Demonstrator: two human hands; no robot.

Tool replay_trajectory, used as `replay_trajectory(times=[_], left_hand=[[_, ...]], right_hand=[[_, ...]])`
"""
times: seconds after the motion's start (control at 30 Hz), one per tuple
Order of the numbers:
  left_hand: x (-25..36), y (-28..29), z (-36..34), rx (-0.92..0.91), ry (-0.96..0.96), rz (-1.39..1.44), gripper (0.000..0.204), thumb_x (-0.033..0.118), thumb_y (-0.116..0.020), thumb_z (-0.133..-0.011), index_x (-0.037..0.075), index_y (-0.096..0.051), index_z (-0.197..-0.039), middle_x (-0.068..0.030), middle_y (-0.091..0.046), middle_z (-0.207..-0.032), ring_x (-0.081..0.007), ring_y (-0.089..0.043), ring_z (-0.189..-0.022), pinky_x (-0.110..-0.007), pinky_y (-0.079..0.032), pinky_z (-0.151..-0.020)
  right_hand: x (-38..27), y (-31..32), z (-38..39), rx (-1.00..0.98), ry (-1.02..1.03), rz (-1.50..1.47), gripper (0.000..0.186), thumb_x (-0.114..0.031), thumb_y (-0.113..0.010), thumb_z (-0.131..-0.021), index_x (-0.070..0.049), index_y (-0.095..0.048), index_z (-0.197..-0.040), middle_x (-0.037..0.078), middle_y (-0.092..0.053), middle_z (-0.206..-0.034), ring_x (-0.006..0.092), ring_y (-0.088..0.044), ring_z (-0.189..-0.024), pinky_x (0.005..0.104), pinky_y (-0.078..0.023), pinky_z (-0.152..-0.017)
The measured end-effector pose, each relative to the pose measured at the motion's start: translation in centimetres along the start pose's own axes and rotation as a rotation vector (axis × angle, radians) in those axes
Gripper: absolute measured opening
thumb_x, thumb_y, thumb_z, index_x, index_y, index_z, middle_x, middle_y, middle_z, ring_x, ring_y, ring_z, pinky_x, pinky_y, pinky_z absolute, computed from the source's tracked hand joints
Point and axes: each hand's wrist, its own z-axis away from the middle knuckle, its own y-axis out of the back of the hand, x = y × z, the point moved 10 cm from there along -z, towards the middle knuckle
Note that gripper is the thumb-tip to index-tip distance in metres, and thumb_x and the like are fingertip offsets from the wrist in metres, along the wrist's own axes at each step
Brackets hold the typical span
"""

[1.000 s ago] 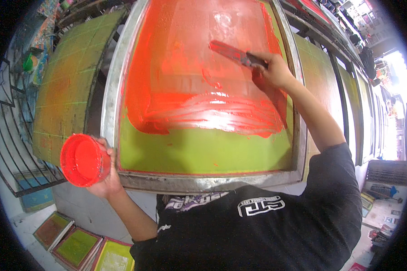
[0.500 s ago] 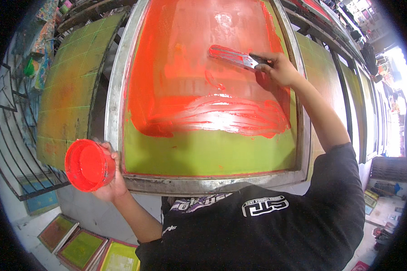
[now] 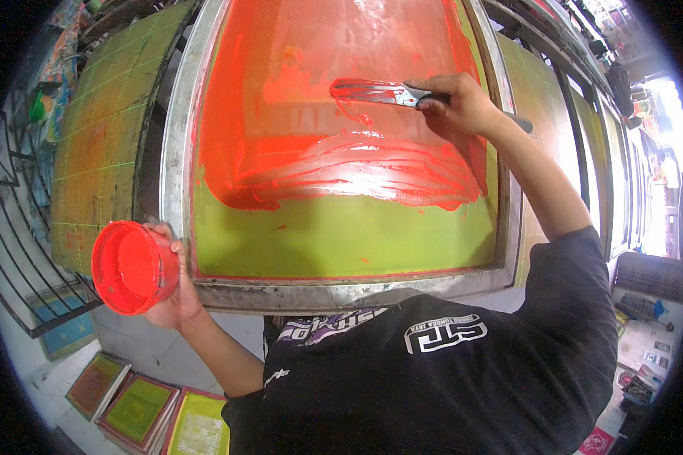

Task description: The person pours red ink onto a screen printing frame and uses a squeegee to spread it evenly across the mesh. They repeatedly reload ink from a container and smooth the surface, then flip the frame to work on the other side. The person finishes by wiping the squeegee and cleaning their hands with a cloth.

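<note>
Right hand brought the spatula nearer the body, fingers pinching its neck; left hand still grips red pot. Screen's near strip bare: coating looks partial.

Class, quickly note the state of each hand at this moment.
Left hand: closed around a tub of red ink.
Right hand: closed on a spatula with red ink on its blade.

On the green screen — streaked red ink; on the pale floor — small framed screens.
</note>
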Motion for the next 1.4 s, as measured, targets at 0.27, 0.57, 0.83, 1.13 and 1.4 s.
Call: replay_trajectory(times=[0.27, 0.57, 0.83, 1.13, 1.4], left_hand=[[0.0, 0.4, -0.1, -0.002, 0.017, 0.039, 0.064, 0.034, -0.056, -0.079, 0.007, -0.030, -0.131, -0.0201, -0.036, -0.121, -0.0330, -0.034, -0.113, -0.044, -0.037, -0.084], [0.0, 0.5, 0.1, 0.011, 0.001, 0.101, 0.067, 0.043, -0.057, -0.079, 0.009, -0.032, -0.131, -0.0175, -0.033, -0.130, -0.0336, -0.033, -0.114, -0.047, -0.038, -0.082], [0.3, 1.2, 0.7, 0.036, -0.020, 0.112, 0.070, 0.044, -0.058, -0.078, 0.009, -0.030, -0.132, -0.0169, -0.035, -0.129, -0.0341, -0.031, -0.116, -0.048, -0.037, -0.083], [0.0, 1.0, 0.1, 0.008, 0.026, 0.087, 0.065, 0.039, -0.055, -0.080, 0.008, -0.030, -0.132, -0.0181, -0.034, -0.128, -0.0346, -0.032, -0.116, -0.049, -0.038, -0.083], [0.2, 0.8, 0.2, 0.005, 0.017, 0.039, 0.062, 0.036, -0.053, -0.081, 0.009, -0.030, -0.133, -0.0188, -0.036, -0.125, -0.0337, -0.033, -0.115, -0.047, -0.039, -0.082]], right_hand=[[-0.8, -0.8, 0.5, -0.040, 0.123, 0.049, 0.035, -0.004, -0.061, -0.073, -0.008, -0.060, -0.107, 0.017, -0.062, -0.091, 0.0266, -0.062, -0.079, 0.0340, -0.048, -0.072], [-3.4, -1.0, 2.2, -0.106, 0.235, -0.005, 0.037, 0.008, -0.056, -0.070, -0.001, -0.059, -0.106, 0.017, -0.063, -0.086, 0.0267, -0.064, -0.075, 0.0312, -0.050, -0.069], [-2.9, -0.1, 4.0, -0.122, 0.080, -0.120, 0.038, 0.006, -0.057, -0.074, -0.001, -0.056, -0.111, 0.015, -0.064, -0.094, 0.0165, -0.061, -0.086, 0.0283, -0.047, -0.076], [5.0, 6.3, 6.2, 0.297, -0.396, -0.062, 0.038, -0.010, -0.059, -0.080, -0.007, -0.054, -0.117, 0.013, -0.061, -0.108, 0.0184, -0.059, -0.096, 0.0294, -0.044, -0.084], [6.8, 6.6, 7.0, 0.287, -0.539, 0.116, 0.035, -0.014, -0.060, -0.079, -0.008, -0.057, -0.113, 0.013, -0.061, -0.107, 0.0236, -0.060, -0.095, 0.0318, -0.044, -0.084]])
